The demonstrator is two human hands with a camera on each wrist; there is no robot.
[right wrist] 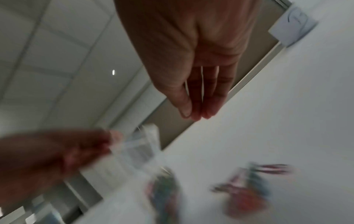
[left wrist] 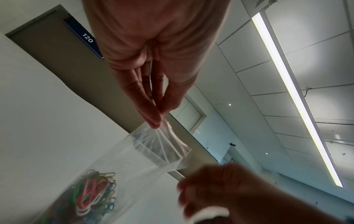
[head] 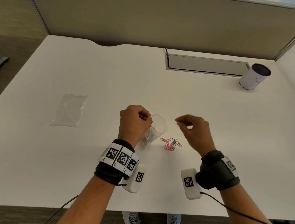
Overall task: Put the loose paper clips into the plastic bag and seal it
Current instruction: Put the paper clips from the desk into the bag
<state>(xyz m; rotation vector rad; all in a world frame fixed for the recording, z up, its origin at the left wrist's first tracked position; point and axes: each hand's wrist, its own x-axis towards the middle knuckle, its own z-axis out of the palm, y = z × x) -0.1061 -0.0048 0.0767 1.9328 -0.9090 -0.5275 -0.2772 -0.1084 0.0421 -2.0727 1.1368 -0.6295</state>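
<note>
So, left hand (head: 135, 122) raised over table (head: 68, 68), pinching plastic bag (left wrist: 153, 151) rim; clips inside. Right hand (head: 193, 131) hovering beside, fingertips (right wrist: 193, 112) together, empty. Loose paper clips (head: 171, 143) below. Sign (left wrist: 87, 37): "120".

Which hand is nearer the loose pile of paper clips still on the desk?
Right. The right hand hovers just above and beyond the loose clips; the left hand is farther left, pinching the bag.

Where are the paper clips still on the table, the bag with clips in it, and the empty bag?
loose paper clips (head: 171, 144): head view, middle of pile.
held bag (head: 159, 127): head view, clear side.
empty bag (head: 68, 110): head view, centre.
</note>
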